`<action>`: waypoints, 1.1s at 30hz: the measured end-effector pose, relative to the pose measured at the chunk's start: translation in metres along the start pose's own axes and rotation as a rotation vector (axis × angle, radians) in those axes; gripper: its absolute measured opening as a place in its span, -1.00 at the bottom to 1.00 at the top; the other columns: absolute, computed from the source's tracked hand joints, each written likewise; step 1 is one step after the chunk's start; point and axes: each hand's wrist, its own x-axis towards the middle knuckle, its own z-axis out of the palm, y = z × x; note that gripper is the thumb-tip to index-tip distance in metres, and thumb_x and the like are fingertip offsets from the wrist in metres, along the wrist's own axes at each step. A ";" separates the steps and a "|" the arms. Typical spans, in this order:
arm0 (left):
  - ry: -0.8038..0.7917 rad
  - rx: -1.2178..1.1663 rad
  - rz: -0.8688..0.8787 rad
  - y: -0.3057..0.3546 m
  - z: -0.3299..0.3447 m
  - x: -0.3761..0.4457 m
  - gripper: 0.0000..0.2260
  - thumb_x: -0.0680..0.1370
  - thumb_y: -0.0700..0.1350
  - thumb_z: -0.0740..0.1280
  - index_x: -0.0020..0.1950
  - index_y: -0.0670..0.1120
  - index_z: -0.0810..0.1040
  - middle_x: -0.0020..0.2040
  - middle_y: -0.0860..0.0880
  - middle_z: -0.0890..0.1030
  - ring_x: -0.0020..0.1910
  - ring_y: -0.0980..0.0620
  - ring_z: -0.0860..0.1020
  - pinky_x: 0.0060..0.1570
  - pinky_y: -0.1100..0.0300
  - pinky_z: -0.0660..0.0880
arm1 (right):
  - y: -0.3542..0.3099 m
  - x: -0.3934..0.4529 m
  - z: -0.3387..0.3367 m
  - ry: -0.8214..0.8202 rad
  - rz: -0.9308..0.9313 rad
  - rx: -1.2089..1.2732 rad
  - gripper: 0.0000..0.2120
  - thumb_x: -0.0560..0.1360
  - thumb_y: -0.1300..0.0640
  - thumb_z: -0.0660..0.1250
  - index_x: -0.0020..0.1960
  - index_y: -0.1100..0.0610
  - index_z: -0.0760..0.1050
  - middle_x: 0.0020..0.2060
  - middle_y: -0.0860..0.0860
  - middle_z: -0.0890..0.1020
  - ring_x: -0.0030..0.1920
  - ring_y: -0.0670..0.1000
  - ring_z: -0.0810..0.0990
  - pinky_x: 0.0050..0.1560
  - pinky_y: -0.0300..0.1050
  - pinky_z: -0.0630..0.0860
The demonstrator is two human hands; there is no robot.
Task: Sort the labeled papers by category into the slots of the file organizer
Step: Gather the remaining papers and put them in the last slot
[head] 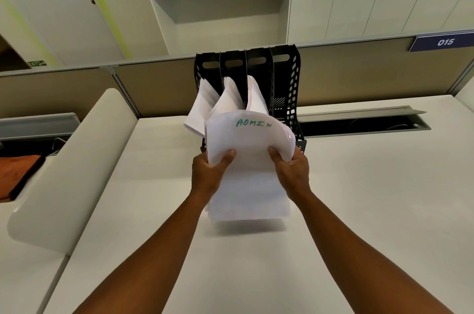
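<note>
A stack of white papers, its top sheet marked "ADMIN" in green, is held above the desk in front of the black file organizer. My left hand grips the stack's left edge, thumb on top. My right hand grips its right edge the same way. The organizer stands upright at the desk's far edge with several slots. Curled white papers stick out of its three left slots. The rightmost slot looks empty. The stack hides the organizer's base.
The white desk stretches around the hands. A grey cable trough lies open behind the organizer to the right. A curved white divider rises on the left. Beige partition panels and white cabinets stand beyond.
</note>
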 end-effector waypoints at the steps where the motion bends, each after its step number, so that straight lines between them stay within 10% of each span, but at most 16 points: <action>1: -0.008 0.023 -0.016 -0.003 0.000 0.000 -0.48 0.35 0.20 0.50 0.20 -0.03 0.55 -0.04 0.02 0.67 -0.09 0.00 0.67 -0.30 0.33 0.58 | -0.004 0.000 0.002 -0.007 -0.014 0.001 -0.77 0.48 0.06 0.42 0.12 -0.01 0.52 -0.19 -0.21 0.59 -0.17 -0.17 0.60 -0.32 -0.47 0.51; 9: 0.049 -0.008 0.013 0.001 0.014 0.002 -0.41 0.40 0.15 0.47 0.34 -0.05 0.42 0.05 -0.02 0.62 -0.03 0.00 0.63 -0.22 0.34 0.60 | -0.028 -0.006 0.022 0.020 -0.122 0.014 -0.75 0.54 0.07 0.35 0.01 -0.26 0.35 -0.16 -0.28 0.51 -0.17 -0.26 0.59 -0.35 -0.48 0.50; 33: 0.063 -0.017 -0.024 -0.028 0.011 -0.006 -0.48 0.42 0.07 0.48 0.33 -0.01 0.45 0.06 0.04 0.61 -0.03 0.05 0.61 -0.19 0.42 0.55 | 0.011 -0.015 0.013 -0.105 -0.010 -0.216 -0.67 0.51 0.11 0.37 0.26 0.09 0.44 -0.01 -0.08 0.54 -0.04 -0.01 0.56 -0.07 -0.17 0.55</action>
